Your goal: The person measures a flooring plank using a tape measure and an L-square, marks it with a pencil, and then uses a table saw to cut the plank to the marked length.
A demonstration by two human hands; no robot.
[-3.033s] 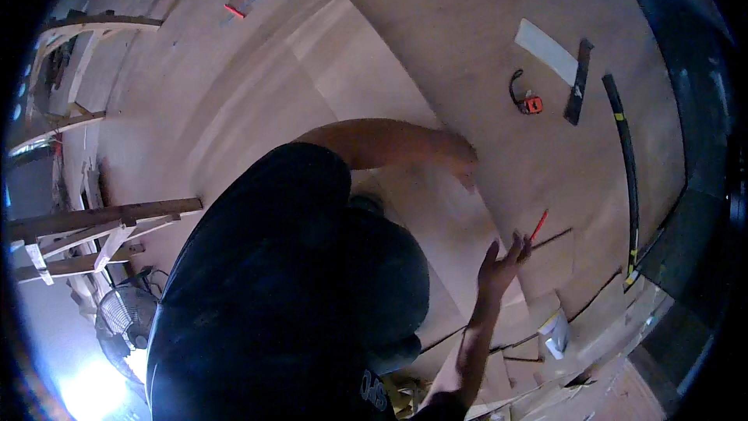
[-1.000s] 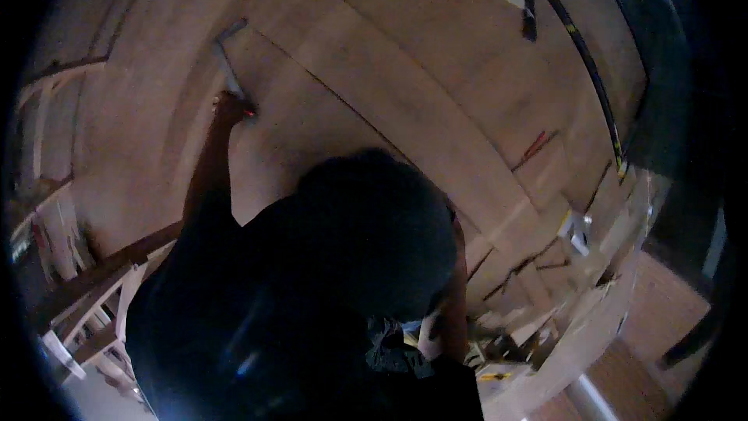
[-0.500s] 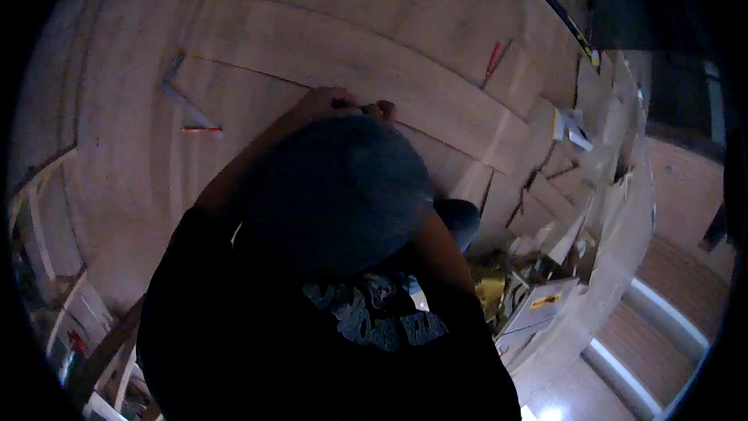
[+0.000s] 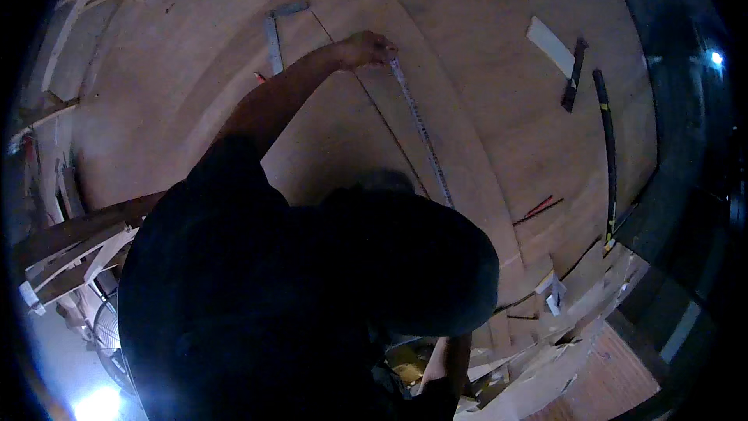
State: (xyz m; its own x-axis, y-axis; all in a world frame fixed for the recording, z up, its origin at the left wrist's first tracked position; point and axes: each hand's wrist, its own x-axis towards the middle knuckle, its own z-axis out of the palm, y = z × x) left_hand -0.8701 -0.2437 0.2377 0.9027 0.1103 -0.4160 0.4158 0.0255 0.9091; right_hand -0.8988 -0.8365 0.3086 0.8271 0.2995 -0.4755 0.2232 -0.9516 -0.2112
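My left hand [image 4: 368, 50] reaches far out over a wide brown wooden board [image 4: 343, 136], fingers closed on the end of a pale tape measure [image 4: 418, 122]. The tape's blade lies stretched over a long strip on the board, beside a dark seam [image 4: 383, 118]. It runs toward me until a dark rounded shape [image 4: 436, 265] covers it, so its other end is hidden. Of my right arm only the forearm [image 4: 448, 362] shows, low on the right; the hand itself is hidden. A metal square [image 4: 273, 40] lies left of my left hand.
Red and dark thin sticks [image 4: 538, 209] lie on the board to the right. Beyond them are a long black rod [image 4: 608, 156], a short dark bar [image 4: 575, 78] and a white strip [image 4: 549, 45]. Wooden frames [image 4: 70, 253] and a fan [image 4: 109, 323] stand at the left.
My hands were close together at the seam; now my left hand is stretched far out with the tape end, and the tape lies extended. My right hand has gone from sight. The view has turned.
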